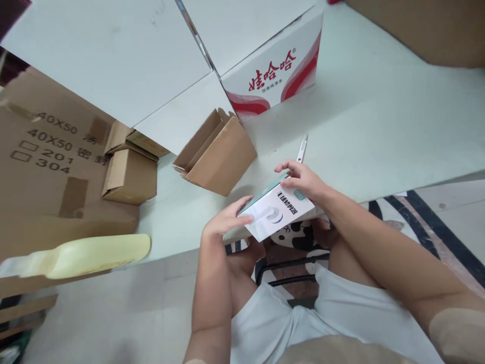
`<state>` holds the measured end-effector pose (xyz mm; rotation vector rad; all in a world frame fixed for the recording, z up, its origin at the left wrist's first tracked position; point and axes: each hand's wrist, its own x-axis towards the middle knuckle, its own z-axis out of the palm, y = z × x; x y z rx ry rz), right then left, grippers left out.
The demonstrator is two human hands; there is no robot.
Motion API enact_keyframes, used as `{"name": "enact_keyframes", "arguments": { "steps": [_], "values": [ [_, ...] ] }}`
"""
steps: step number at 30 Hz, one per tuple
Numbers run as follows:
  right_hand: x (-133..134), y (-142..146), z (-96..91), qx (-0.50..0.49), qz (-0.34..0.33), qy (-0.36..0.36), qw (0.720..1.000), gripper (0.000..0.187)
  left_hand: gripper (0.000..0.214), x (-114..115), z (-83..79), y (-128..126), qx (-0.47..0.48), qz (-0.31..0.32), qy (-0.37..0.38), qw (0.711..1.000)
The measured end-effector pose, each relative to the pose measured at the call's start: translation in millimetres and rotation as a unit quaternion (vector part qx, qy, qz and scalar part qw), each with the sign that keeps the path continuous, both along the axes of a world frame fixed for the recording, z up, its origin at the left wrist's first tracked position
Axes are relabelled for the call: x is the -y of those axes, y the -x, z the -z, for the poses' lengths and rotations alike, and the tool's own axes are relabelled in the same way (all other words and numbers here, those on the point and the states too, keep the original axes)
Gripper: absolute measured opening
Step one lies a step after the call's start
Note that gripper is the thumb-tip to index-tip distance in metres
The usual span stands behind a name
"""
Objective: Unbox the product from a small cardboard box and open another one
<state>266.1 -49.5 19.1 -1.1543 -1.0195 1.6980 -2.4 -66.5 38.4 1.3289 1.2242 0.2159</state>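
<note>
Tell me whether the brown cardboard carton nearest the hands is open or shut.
Open: the brown cardboard carton has its flaps standing apart along its upper side. Whether it is empty, I cannot tell.

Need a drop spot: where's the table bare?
Biggest: table right of the red-lettered carton and white tool. Smaller: between that tool and the open brown box. Crowded: left end, by the small box and yellow item; front middle, around the held white box.
</note>
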Motion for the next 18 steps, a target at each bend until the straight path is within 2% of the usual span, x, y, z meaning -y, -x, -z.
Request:
{"name": "enact_keyframes", "arguments": {
  "steps": [3, 5, 7, 9, 11, 13, 15, 16, 18],
  "values": [
    [0, 0, 1.1, -0.027, 0.014, -0.004, 1.000, 0.047, 0.084, 2, 12.4, 1, 0.050, -0.049, 0.011, 0.997],
    [-3, -3, 4.9, -0.097, 0.082, -0.008, 0.992, 0.041, 0.079, 3, 20.6, 1, 0.119, -0.111, 0.033, 0.986],
    [-7, -5, 11.3, -0.156, 0.162, -0.027, 0.974, 0.039, 0.076, 2, 27.6, -2, 0.206, -0.169, 0.070, 0.961],
    [-9, -5, 19.5, -0.159, 0.199, -0.056, 0.965, 0.043, 0.072, 0, 32.5, -11, 0.284, -0.224, 0.076, 0.929],
    [-7, -1, 28.0, -0.125, 0.169, -0.074, 0.975, 0.055, 0.069, -1, 35.8, -29, 0.337, -0.292, 0.037, 0.894],
    [0, 6, 34.6, -0.087, 0.087, -0.095, 0.988, 0.076, 0.071, -3, 38.6, -51, 0.360, -0.327, -0.004, 0.874],
    [7, 13, 37.1, -0.042, 0.026, -0.137, 0.989, 0.097, 0.078, -4, 41.0, -75, 0.370, -0.327, -0.046, 0.868],
    [10, 15, 36.2, -0.018, 0.020, -0.154, 0.988, 0.103, 0.081, -4, 41.7, -85, 0.373, -0.313, -0.056, 0.872],
    [10, 16, 29.4, 0.024, 0.049, -0.171, 0.984, 0.102, 0.084, -9, 39.6, -101, 0.368, -0.290, -0.078, 0.880]
  ]
}}
